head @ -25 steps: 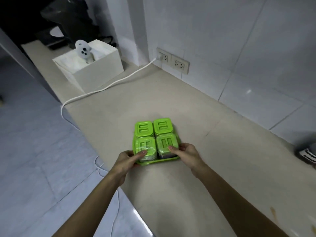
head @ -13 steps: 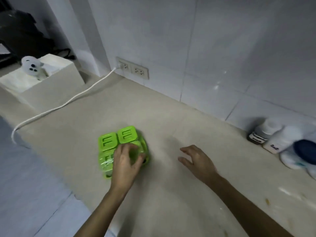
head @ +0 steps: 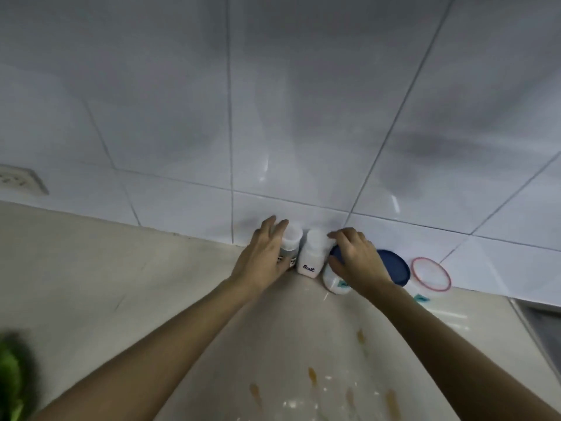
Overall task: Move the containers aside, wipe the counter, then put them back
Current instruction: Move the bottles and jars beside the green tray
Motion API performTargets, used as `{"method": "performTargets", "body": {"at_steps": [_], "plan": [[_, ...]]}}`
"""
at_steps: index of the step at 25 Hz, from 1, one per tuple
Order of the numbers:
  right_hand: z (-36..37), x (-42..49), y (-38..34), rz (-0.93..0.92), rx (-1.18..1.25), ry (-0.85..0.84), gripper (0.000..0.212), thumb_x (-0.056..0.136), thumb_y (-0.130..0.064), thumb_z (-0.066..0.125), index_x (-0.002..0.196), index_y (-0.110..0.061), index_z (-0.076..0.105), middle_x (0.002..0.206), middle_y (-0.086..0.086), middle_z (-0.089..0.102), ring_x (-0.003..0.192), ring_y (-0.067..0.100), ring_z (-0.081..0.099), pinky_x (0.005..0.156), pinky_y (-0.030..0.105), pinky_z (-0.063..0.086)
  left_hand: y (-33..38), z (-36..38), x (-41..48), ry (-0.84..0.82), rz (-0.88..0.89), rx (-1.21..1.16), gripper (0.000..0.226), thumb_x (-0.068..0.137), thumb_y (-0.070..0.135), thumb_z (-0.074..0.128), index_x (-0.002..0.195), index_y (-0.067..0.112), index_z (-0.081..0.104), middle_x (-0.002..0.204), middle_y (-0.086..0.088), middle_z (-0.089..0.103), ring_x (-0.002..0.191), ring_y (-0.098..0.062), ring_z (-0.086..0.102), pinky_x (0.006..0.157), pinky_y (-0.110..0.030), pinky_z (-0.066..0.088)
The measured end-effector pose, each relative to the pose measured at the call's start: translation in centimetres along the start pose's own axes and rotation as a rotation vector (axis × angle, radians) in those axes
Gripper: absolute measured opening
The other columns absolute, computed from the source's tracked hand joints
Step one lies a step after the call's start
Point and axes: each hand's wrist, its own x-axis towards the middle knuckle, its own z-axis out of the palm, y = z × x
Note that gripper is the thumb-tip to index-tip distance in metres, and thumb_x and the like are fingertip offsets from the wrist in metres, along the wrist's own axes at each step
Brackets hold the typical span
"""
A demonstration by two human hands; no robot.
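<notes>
Three white containers stand in a row on the beige tabletop (head: 151,268), tight against the white tiled wall (head: 273,117). Each is upright, its long axis vertical and its cap toward the wall in this steep downward view. The middle one is the salt shaker (head: 311,253), with the word "Salt" readable on its lower face. To its left stands the left shaker (head: 290,243), with a pale cap and a dark band on its body. To the right of the salt shaker sits a wider white jar (head: 332,281) with a dark blue lid, mostly hidden.

The left hand (head: 262,256) reaches forward from a long, extended forearm and wraps the left shaker from its left side, fingers curled over the cap and thumb low on the body, so the hand is closed around it. The right hand (head: 356,262) comes in the same way from the right; its palm covers the white jar's blue lid, its fingertips touch the cap of the salt shaker, and it is cupped over the jar in a loose grip.

Just right of that hand lie a second dark blue lid (head: 394,268) and a clear container with a red rim (head: 431,273). Orange-brown stains (head: 312,375) spot the tabletop nearer the person. A blurred green object (head: 10,378) sits at the left edge, and a wall socket (head: 21,179) is at far left.
</notes>
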Motion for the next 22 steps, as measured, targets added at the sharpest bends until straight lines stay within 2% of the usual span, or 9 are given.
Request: {"method": "performTargets", "body": {"at_steps": [3, 7, 10, 12, 17, 22], "plan": [[1.1, 2.2, -0.7, 0.025, 0.106, -0.091, 0.058, 0.086, -0.027, 0.062, 0.138, -0.014, 0.039, 0.136, 0.015, 0.044, 0.117, 0.035, 0.05, 0.095, 0.043, 0.044, 0.1, 1.6, 3.5, -0.081, 0.031, 0.141, 0.066, 0.088, 0.02, 0.06, 0.146, 0.02, 0.029, 0.148, -0.005, 0.03, 0.131, -0.027, 0.037, 0.101, -0.041, 0.044], [2.0, 3.7, -1.8, 0.092, 0.246, -0.051, 0.053, 0.082, -0.022, 0.067, 0.13, -0.009, 0.049, 0.133, 0.016, 0.044, 0.111, 0.036, 0.054, 0.095, 0.039, 0.046, 0.3, 1.7, 4.9, -0.101, 0.015, 0.211, 0.051, 0.084, 0.02, 0.065, 0.132, 0.021, 0.048, 0.126, -0.009, 0.042, 0.112, -0.028, 0.05, 0.092, -0.04, 0.048], [1.3, 3.5, -3.0, 0.062, 0.203, -0.089, 0.054, 0.077, -0.021, 0.071, 0.126, -0.01, 0.053, 0.128, 0.015, 0.047, 0.108, 0.035, 0.055, 0.091, 0.037, 0.047, 0.0, 0.2, 3.5, -0.112, -0.045, 0.174, 0.051, 0.083, 0.023, 0.067, 0.13, 0.02, 0.051, 0.121, -0.011, 0.044, 0.106, -0.031, 0.055, 0.093, -0.039, 0.048], [0.6, 3.0, -4.7, 0.005, 0.215, -0.057, 0.054, 0.074, -0.022, 0.073, 0.124, -0.011, 0.055, 0.124, 0.015, 0.049, 0.106, 0.033, 0.055, 0.088, 0.037, 0.047, -0.8, -1.9, 1.2, -0.1, -0.107, 0.118, 0.05, 0.083, 0.026, 0.068, 0.13, 0.021, 0.052, 0.119, -0.012, 0.045, 0.104, -0.033, 0.058, 0.093, -0.036, 0.048], [0.1, 2.5, -13.1, -0.134, 0.335, -0.102, 0.05, 0.071, -0.019, 0.076, 0.117, -0.01, 0.059, 0.119, 0.014, 0.053, 0.103, 0.031, 0.057, 0.088, 0.034, 0.045, -5.4, -8.7, -8.0, -0.028, -0.304, 0.052, 0.051, 0.082, 0.028, 0.071, 0.129, 0.021, 0.055, 0.12, -0.012, 0.046, 0.104, -0.032, 0.057, 0.094, -0.03, 0.044], [3.2, 2.2, -25.9, -0.294, 0.423, -0.235, 0.047, 0.074, -0.022, 0.073, 0.118, -0.013, 0.059, 0.121, 0.008, 0.053, 0.109, 0.024, 0.056, 0.093, 0.027, 0.039, -13.7, -15.9, -17.4, 0.046, -0.512, 0.151, 0.049, 0.082, 0.028, 0.07, 0.128, 0.022, 0.056, 0.119, -0.012, 0.047, 0.103, -0.033, 0.057, 0.091, -0.033, 0.045]]}}
